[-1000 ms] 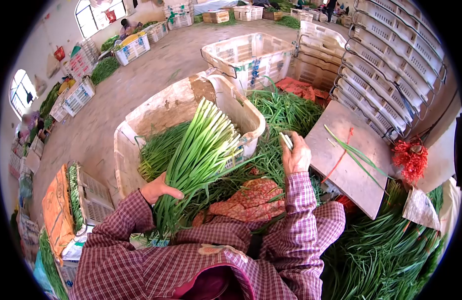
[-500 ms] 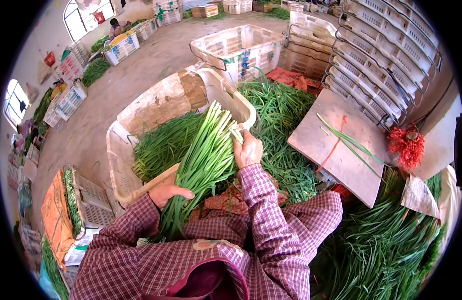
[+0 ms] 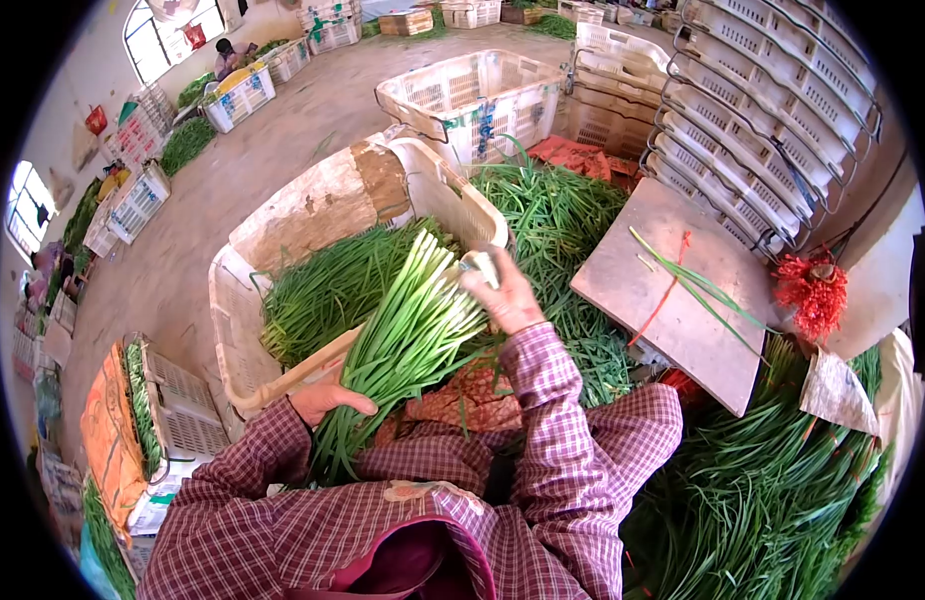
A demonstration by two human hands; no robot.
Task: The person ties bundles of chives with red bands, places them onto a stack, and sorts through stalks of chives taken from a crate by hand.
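Observation:
My left hand (image 3: pixel 333 397) is wrapped round a bunch of long green stalks (image 3: pixel 408 325), its thumb across the leafy lower part. The bunch slants up over the near rim of a white crate (image 3: pixel 226 330), pale ends at the top. My right hand (image 3: pixel 505 292) is closed by those pale ends, with a few short whitish stalk ends (image 3: pixel 480 266) showing between its fingers. Whether these touch the bunch cannot be told. More green stalks (image 3: pixel 333 290) lie inside the crate.
Loose greens (image 3: pixel 553 215) lie beyond my right hand. A board (image 3: pixel 683 290) with a red tie and a few stalks is at the right, near stacked crates (image 3: pixel 763 120) and red ties (image 3: pixel 815 297). A large green heap (image 3: pixel 763 500) lies lower right. A person (image 3: pixel 226 58) sits far back.
My right hand has come left from beside the board to the top of the bunch, still with the short pale stalks. The bunch has tilted and sunk slightly. The whole view has shifted a little.

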